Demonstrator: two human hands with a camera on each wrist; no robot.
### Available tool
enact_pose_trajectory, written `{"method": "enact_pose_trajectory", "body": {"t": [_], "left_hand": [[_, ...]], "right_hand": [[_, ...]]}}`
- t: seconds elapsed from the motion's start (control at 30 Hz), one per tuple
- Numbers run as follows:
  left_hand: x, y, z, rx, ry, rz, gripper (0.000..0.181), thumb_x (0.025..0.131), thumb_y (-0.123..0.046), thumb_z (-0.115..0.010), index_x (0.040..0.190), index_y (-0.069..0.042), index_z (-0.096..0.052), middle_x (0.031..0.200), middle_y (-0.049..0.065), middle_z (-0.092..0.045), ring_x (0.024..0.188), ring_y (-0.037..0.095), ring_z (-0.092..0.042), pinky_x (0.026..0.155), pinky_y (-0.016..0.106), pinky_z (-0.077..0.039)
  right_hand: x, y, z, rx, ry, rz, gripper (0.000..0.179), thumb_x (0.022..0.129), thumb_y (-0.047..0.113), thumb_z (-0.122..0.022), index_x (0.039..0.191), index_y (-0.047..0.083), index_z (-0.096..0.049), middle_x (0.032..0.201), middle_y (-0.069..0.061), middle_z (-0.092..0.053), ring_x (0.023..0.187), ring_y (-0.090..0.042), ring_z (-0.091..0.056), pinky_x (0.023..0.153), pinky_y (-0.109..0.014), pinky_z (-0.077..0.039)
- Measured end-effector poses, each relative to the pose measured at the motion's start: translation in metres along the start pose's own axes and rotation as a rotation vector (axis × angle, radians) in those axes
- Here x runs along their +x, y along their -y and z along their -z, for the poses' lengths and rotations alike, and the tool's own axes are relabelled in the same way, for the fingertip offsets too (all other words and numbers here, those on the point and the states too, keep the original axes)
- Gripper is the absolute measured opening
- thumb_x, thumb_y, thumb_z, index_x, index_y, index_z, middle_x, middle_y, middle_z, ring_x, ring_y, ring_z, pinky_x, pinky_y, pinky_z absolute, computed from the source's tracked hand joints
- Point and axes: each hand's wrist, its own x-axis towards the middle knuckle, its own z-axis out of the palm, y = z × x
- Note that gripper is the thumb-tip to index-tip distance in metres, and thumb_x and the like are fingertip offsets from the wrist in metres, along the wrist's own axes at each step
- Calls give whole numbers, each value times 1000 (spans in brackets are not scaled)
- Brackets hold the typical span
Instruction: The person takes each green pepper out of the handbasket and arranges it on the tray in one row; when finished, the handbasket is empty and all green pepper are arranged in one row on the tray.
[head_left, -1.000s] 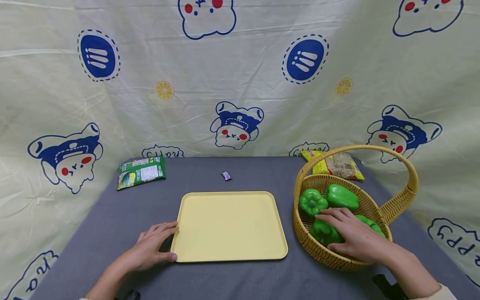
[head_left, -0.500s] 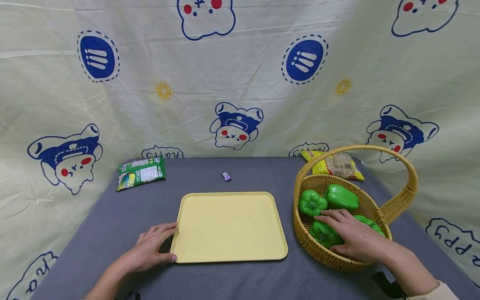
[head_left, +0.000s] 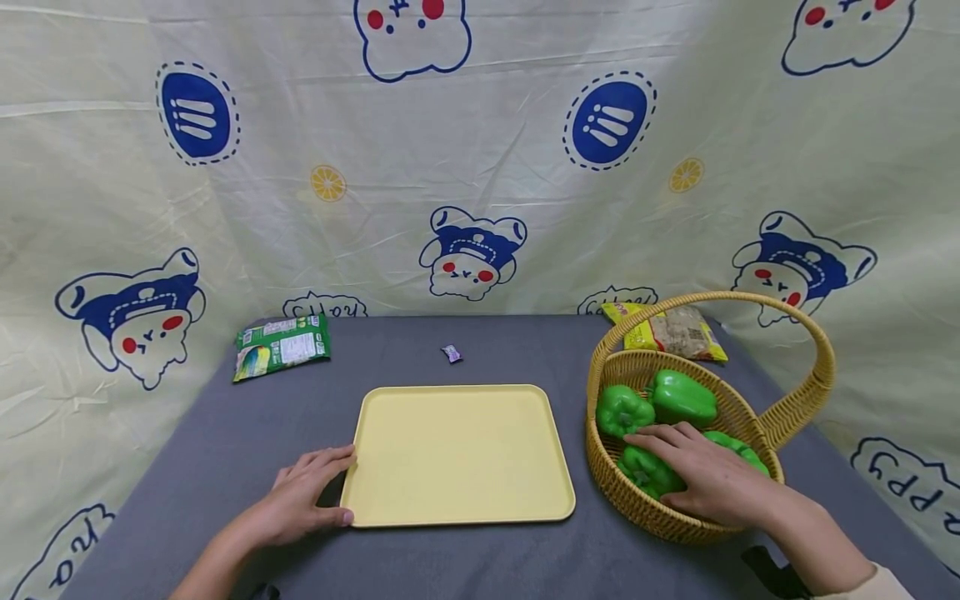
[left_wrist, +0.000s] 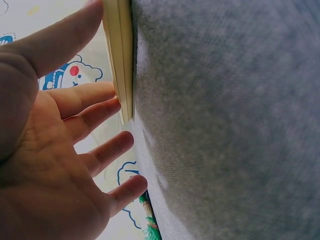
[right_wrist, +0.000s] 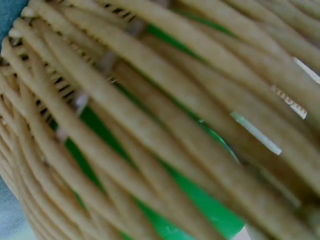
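A pale yellow tray (head_left: pixel 461 457) lies flat on the grey cloth. At its left edge rests my left hand (head_left: pixel 300 496), thumb and index fingertip against the rim and fingers spread and fairly straight. The left wrist view shows the tray's edge (left_wrist: pixel 121 60) from the side, by the thumb and first fingers. My right hand (head_left: pixel 716 475) reaches into a wicker basket (head_left: pixel 626 500) and grips a green bell pepper (head_left: pixel 651 472), thumb in front, fingers over its top. Other green bell peppers (head_left: pixel 681 397) lie beside it. Basket weave (right_wrist: pixel 150 115) hides that hand in the right wrist view.
The basket's tall arched handle (head_left: pixel 813 367) rises at the right. Behind the basket lies a yellow snack bag (head_left: pixel 675 333). A green packet (head_left: pixel 283 346) lies at the back left, and a small purple wrapper (head_left: pixel 452 353) behind the tray. A printed curtain (head_left: pixel 480 167) hangs behind the table.
My right hand has shifted very slightly left and down over the pepper. The left hand and tray have stayed put.
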Motion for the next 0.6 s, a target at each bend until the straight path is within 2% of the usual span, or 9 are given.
{"method": "enact_pose_trajectory", "body": {"t": [0.2, 0.37, 0.6], "left_hand": [[0, 0, 0, -1, -2, -8, 76, 74, -44, -75, 137, -9, -49, 147, 6, -41, 131, 33, -37, 87, 54, -28], [0, 0, 0, -2, 2, -6, 76, 75, -44, -74, 137, -10, -48, 147, 6, -41, 131, 33, -37, 88, 54, -28], [0, 0, 0, 3, 2, -4, 76, 75, -44, -75, 137, -10, -48, 147, 6, -41, 130, 32, -38, 87, 52, -28]], "right_hand": [[0, -1, 1, 7, -9, -3, 74, 70, 26, -81, 136, 22, -48, 132, -1, -52, 118, -26, -49, 79, -41, -48], [1, -2, 2, 37, -2, -29, 72, 72, 30, -80, 136, 21, -49, 131, -3, -53, 119, -30, -50, 85, -46, -47], [1, -4, 1, 76, 8, -68, 70, 73, 36, -78, 135, 19, -49, 131, -6, -54, 118, -31, -52, 86, -50, -47]]}}
